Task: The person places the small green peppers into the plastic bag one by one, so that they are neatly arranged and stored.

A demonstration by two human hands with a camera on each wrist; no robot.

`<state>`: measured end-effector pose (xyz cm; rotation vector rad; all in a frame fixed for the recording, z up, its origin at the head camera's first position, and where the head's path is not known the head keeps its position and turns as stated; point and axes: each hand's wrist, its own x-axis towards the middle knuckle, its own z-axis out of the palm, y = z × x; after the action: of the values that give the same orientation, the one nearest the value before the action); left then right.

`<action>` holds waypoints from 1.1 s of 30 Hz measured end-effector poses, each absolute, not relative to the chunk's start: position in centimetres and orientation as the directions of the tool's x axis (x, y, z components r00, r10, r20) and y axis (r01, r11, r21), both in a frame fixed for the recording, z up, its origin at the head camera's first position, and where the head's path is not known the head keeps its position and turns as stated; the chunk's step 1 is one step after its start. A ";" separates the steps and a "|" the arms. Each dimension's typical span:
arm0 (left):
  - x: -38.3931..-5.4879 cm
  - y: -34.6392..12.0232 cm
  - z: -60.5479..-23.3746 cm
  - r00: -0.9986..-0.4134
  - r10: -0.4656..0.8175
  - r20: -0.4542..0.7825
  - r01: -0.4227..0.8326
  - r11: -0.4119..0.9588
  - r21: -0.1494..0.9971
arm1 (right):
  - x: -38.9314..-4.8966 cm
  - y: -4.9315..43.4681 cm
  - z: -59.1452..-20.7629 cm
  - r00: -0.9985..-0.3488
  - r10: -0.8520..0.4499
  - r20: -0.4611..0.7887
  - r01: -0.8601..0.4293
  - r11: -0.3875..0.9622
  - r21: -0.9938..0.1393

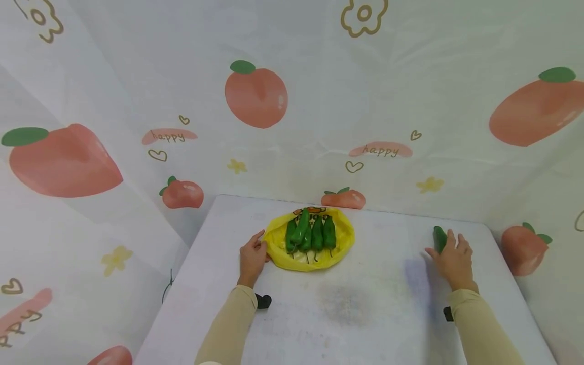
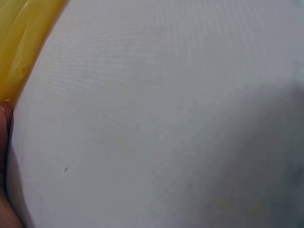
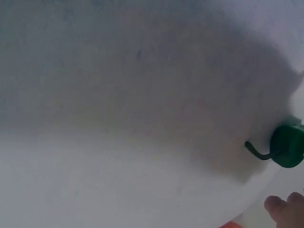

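A yellow plastic bag (image 1: 344, 248) lies spread at the far left part of the table, its rim rolled up into a ring. Several green peppers (image 1: 329, 235) rest inside it, most side by side, one lying over the others. My left hand (image 1: 253, 258) pinches the bag's left rim; in the left wrist view a fingertip (image 2: 4, 114) meets the yellow edge. At the far right, one more green pepper (image 1: 440, 238) is on the table, its curved stem showing in the right wrist view. My right hand (image 1: 455, 261) reaches over it, thumb and fingers spread around it with a gap.
The white table (image 1: 378, 299) has a grey smudge near its middle. Behind and beside it hangs a white sheet (image 1: 301, 162) printed with peaches and flowers. Dark wrist-camera mounts (image 1: 263, 301) stick out by both sleeves.
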<state>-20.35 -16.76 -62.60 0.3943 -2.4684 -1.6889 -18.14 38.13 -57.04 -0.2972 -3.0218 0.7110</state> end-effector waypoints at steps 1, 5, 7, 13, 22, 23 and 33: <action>-20.4 -16.8 -62.6 -0.958 -0.282 -0.042 -0.141 0.342 0.929 | -18.1 38.3 -57.0 -0.976 0.209 -0.053 0.210 0.864 -0.459; -20.5 -16.8 -62.5 -0.958 -0.284 -0.042 -0.141 0.338 0.931 | -18.0 38.8 -57.2 -0.964 0.247 -0.101 0.265 0.839 -0.476; -20.6 -16.8 -62.5 -0.957 -0.284 -0.049 -0.147 0.335 0.930 | -18.0 39.0 -57.4 -0.964 0.250 -0.094 0.263 0.837 -0.480; -20.5 -16.8 -62.4 -0.958 -0.282 -0.062 -0.159 0.338 0.928 | -17.7 39.2 -57.8 -0.960 0.271 -0.069 0.269 0.826 -0.495; -20.4 -16.7 -62.4 -0.957 -0.284 -0.055 -0.154 0.337 0.929 | -17.8 38.7 -57.6 -0.953 0.285 -0.099 0.296 0.814 -0.501; -20.4 -16.7 -62.4 -0.957 -0.284 -0.058 -0.156 0.337 0.928 | -17.9 38.6 -57.5 -0.950 0.291 -0.111 0.307 0.811 -0.498; -20.2 -16.7 -62.6 -0.957 -0.285 -0.053 -0.156 0.350 0.924 | -18.4 38.1 -57.3 -0.926 0.333 -0.177 0.376 0.782 -0.497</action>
<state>-20.15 -16.69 -62.57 0.4078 -2.4826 -1.6786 -18.42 38.05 -57.30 -0.6066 -3.0397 0.8758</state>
